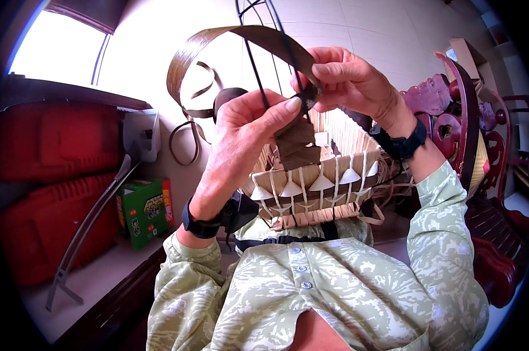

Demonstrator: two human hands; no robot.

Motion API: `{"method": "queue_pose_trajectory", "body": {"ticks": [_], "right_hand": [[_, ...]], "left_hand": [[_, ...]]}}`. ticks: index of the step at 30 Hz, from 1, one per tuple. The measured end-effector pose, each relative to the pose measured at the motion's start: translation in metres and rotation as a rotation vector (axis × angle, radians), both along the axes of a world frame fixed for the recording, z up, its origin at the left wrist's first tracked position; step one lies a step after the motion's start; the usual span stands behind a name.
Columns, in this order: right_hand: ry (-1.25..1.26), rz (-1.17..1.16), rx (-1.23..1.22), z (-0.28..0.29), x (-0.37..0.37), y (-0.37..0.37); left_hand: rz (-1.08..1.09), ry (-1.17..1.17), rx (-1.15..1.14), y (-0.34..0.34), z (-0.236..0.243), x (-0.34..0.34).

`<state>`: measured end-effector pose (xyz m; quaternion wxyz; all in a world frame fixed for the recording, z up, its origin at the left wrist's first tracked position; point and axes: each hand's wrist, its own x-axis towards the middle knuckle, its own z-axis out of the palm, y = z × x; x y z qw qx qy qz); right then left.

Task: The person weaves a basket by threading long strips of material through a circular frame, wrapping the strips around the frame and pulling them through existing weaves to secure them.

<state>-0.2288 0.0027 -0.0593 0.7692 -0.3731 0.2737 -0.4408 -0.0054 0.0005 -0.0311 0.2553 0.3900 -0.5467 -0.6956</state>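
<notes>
Two hands are meeting above a pale woven basket (306,194), and we are looking down at them from the wearer's head. The left hand (238,130) is closing thumb against fingers in a tight pinch on folded brown material; the right hand (358,85) is pinching just beside it, fingers curling, on a wide brown strip (185,55). That strip is arching up from the right hand, passing over to the left and hanging in curls beyond the left hand. We are seeing a folded brown flap (296,146) hanging below the hands, in front of the basket's inner wall, but the fingers are hiding whether flap and strip are joining. Thin black cords (257,71) are running down from the top edge to the hands. Judging the risks, we are worrying first about the pinch: the strip is looking springy, so loosening fingers could be letting the fold pop open. Because the strip is crossing the cords, a pull could be snagging or twisting it. Too sharp a bend could be cracking it, if it is as stiff as it is seeming. The basket is sitting close against the wearer's middle, and we are guessing that a hard upward tug could be tipping it.
</notes>
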Motion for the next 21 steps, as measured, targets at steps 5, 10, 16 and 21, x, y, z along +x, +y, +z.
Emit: {"method": "queue_pose_trajectory", "body": {"ticks": [5,10,16,21], "right_hand": [[-0.155,-0.015,-0.052,-0.013,0.000,0.006],[0.068,0.218,-0.237,-0.007,-0.015,0.014],[-0.194,-0.054,-0.353,-0.007,-0.072,0.043],[-0.496,-0.330,-0.503,0.045,-0.141,0.108]], "left_hand": [[0.051,0.064,-0.024,0.008,-0.008,0.001],[0.037,0.054,-0.034,0.014,-0.004,0.006],[0.045,0.040,-0.104,0.028,-0.004,0.013],[0.023,0.064,-0.116,0.029,-0.009,0.012]]}}
